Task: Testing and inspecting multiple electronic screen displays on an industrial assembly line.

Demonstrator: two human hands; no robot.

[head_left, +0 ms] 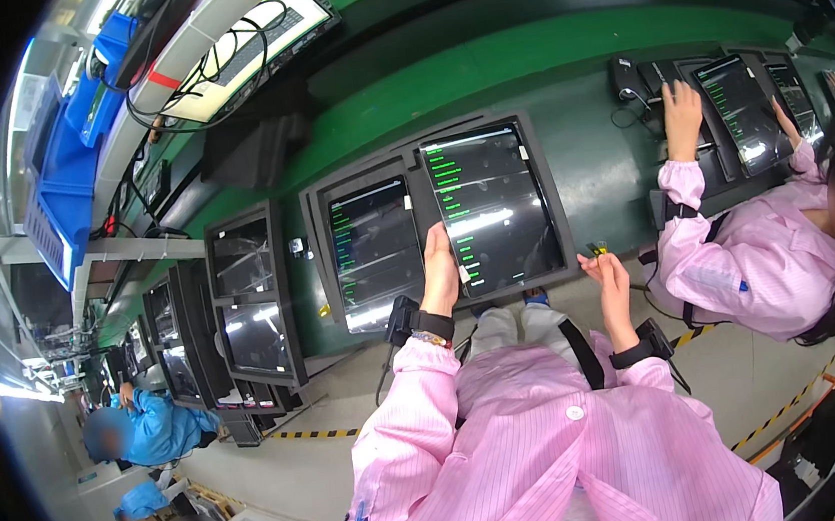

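A black tablet [493,208] with lines of green text on its dark screen sits tilted over the right side of a dark foam tray [554,197]. My left hand [440,270] is closed on the tablet's lower left edge, with some fingers hidden by it. To its left lies a second tablet [376,249], also showing green text. Just off the tray's lower right corner is my right hand [608,277], its fingers pinched near a small yellow-and-black piece [597,248], too small to name. Small white tabs stick to the edges of both tablets.
Left of the tray stands another foam tray [289,323] with dark-screened devices. A co-worker in pink [748,249] handles tablets at the right. Cables hang over a lit screen [247,51] at the upper left. The bench [587,144] is green.
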